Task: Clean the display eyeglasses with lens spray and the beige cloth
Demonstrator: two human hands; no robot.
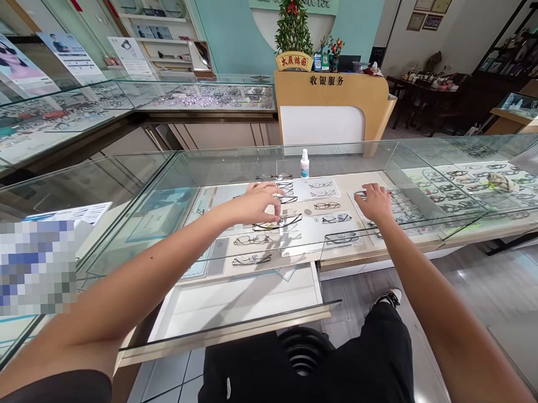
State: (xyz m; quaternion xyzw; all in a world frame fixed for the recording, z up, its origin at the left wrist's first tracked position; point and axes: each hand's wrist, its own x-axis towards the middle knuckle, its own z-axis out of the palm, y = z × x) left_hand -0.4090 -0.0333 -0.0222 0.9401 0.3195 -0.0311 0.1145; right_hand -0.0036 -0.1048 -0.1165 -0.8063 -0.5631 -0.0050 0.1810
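My left hand (260, 203) reaches over the glass display counter (205, 168), fingers curled down and pinched on a dark-framed pair of glasses (276, 223) that rests on the glass. My right hand (376, 201) lies further right on the counter top, fingers bent, its tips touching another pair of glasses (361, 194). Below the glass, several pairs of glasses lie on white trays (253, 241).
A small white spray bottle (304, 164) stands at the far side of the counter. A pulled-out drawer (238, 304) juts toward me below the glass. More display cases stand left (46, 116) and right (477, 180); a wooden cashier desk (331, 104) stands behind.
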